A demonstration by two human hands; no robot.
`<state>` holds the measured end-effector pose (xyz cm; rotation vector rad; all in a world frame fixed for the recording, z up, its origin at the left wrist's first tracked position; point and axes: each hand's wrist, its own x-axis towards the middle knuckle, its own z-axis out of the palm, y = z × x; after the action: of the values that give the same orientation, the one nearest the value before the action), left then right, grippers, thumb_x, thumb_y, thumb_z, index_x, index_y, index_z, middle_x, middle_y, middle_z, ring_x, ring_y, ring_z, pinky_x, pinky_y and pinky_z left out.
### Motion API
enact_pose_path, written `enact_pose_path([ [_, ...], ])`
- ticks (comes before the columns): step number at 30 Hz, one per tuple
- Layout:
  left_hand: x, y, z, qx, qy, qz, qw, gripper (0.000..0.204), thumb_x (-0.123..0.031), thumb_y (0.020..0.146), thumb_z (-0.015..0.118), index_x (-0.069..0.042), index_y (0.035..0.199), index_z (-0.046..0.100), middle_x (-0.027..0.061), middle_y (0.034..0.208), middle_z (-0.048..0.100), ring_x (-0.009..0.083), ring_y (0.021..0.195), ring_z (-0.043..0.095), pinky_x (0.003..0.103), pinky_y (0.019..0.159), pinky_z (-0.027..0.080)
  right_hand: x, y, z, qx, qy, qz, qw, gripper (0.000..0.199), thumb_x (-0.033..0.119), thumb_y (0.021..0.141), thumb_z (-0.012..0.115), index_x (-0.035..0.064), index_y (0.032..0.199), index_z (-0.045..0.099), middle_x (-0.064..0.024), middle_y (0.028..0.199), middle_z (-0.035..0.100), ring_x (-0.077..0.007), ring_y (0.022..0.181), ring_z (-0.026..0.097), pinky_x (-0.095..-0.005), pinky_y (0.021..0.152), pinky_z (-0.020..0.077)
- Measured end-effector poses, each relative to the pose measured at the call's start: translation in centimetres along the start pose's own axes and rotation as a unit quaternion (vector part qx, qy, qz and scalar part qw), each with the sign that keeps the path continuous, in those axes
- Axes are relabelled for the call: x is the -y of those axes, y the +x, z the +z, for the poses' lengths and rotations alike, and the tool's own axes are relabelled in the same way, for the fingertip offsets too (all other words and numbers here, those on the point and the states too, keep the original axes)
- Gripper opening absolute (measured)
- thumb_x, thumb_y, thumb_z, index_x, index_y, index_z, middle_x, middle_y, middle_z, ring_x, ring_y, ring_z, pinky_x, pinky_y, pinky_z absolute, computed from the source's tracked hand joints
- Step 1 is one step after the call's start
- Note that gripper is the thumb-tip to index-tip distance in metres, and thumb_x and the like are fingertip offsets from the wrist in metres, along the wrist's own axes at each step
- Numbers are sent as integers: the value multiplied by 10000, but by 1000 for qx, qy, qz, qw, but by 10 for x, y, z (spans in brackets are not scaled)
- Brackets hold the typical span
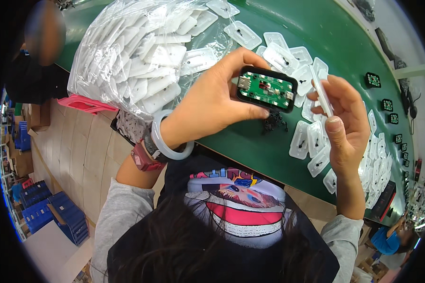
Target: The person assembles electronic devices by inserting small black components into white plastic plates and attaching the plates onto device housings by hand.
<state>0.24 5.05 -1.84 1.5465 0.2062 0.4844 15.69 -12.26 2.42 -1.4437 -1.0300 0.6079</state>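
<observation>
My left hand (215, 96) grips a small black plastic case, its open face turned up. Inside the case lies a green circuit board (269, 89) with metal ports at both ends. Just to the right, my right hand (342, 118) pinches a white translucent plastic cover (320, 92) between thumb and fingers, held edge-on and apart from the case. Below the case, a small heap of black parts (272, 122) rests on the green table (231, 146). Around both hands lie several similar white covers (299, 139), many with a small black piece on them.
A clear plastic bag (127, 61) full of white covers sits at the left, above a pink-red crate (87, 104). More covers (375, 165) are piled at the right. Black cases with green boards (373, 79) line the far right. Blue bins (66, 217) stand on the floor at left.
</observation>
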Motion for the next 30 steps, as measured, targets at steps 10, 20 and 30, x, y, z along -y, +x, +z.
enact_pose_path([
  [10,-23,-9,19,47,-303,-192,932,670,106,745,636,-45,1346,382,154,1151,570,234,1016,596,281,872,497,9,4,3,62,-289,-180,938,573,162,758,752,-12,1257,530,-165,1220,597,-290,1093,588,-371,949,463],
  [20,-18,-15,24,75,-257,-82,960,560,39,831,563,-19,1351,366,163,1182,550,217,1013,581,283,849,492,9,6,14,115,-386,-241,883,517,99,728,758,-6,1200,577,-151,1191,620,-286,1071,598,-366,919,492],
  [30,-10,-15,23,50,-140,-75,986,401,-79,918,498,-26,1305,404,139,1180,548,153,883,560,248,803,481,7,4,18,105,-350,-205,908,581,97,722,758,22,1257,544,-161,1286,567,-290,1123,575,-372,983,449],
])
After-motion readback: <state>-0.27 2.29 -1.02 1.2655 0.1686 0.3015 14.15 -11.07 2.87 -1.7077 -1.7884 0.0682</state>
